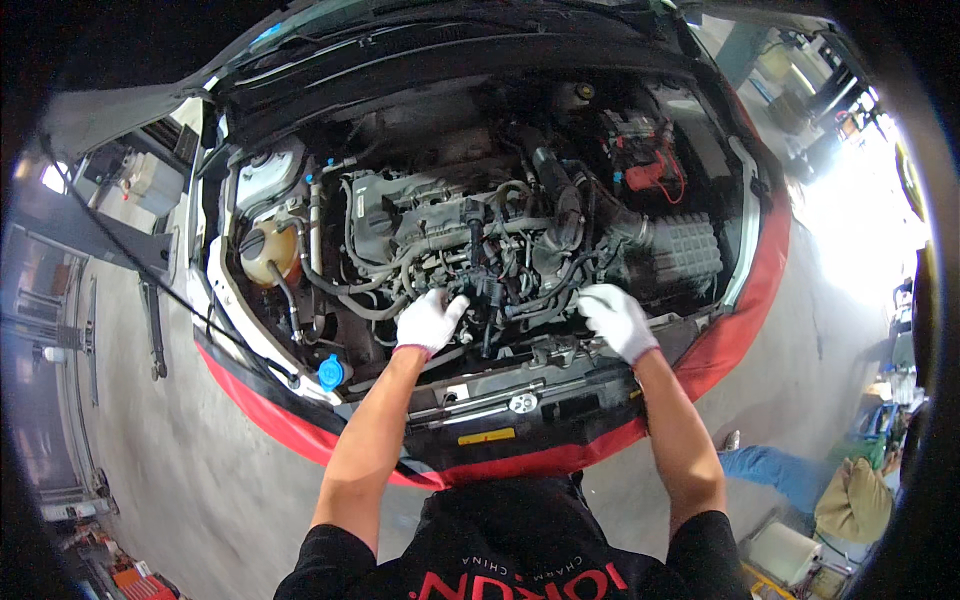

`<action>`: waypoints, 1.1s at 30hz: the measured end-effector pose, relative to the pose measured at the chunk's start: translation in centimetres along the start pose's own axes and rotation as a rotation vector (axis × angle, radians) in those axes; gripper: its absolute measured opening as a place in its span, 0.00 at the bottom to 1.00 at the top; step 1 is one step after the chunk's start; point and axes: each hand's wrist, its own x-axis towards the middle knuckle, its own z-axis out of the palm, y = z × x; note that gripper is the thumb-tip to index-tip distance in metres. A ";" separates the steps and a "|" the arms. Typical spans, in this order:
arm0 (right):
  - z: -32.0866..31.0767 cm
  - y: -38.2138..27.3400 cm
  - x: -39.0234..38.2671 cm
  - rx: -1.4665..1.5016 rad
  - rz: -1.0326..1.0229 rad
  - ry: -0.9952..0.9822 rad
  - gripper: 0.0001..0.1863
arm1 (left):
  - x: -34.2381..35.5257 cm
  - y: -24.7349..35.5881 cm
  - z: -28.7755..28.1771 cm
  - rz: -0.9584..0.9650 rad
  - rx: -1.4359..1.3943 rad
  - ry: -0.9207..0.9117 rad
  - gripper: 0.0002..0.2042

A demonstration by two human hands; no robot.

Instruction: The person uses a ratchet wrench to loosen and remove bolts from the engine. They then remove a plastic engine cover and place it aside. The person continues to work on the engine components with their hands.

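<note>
Both my hands wear white knit gloves and reach over the front of an open engine bay. My left hand is at the front of the engine, its fingers curled in among hoses and wiring; what they grip, if anything, is hidden. Just right of it stands a black upright part with connectors. My right hand hovers by the right front side of the engine, close to a black curved hose. Its fingers point left with a gap between them, and nothing shows in them.
A yellowish coolant tank and a blue cap lie on the left. The battery with a red cover and a ribbed black box are at right. A red-edged cover drapes the front. Someone's blue-clad leg shows lower right.
</note>
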 end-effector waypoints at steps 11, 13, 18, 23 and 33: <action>13.2 -1.7 15.8 -0.426 0.210 0.118 0.39 | 12.9 1.5 4.4 -0.096 -0.209 0.032 0.35; 12.9 -1.2 18.0 -0.489 0.266 -0.004 0.42 | 14.3 0.7 4.7 -0.040 -0.278 0.181 0.31; 13.6 1.2 18.5 -0.415 0.279 -0.046 0.47 | 16.0 2.0 -4.4 -0.371 -1.016 -0.184 0.18; 14.0 4.0 20.2 -0.291 0.156 -0.060 0.40 | 19.4 -0.7 -4.9 -0.442 -1.250 -0.130 0.18; 14.6 5.9 20.8 -0.108 0.032 0.054 0.28 | 16.9 -3.3 -1.6 -0.220 -0.764 -0.140 0.19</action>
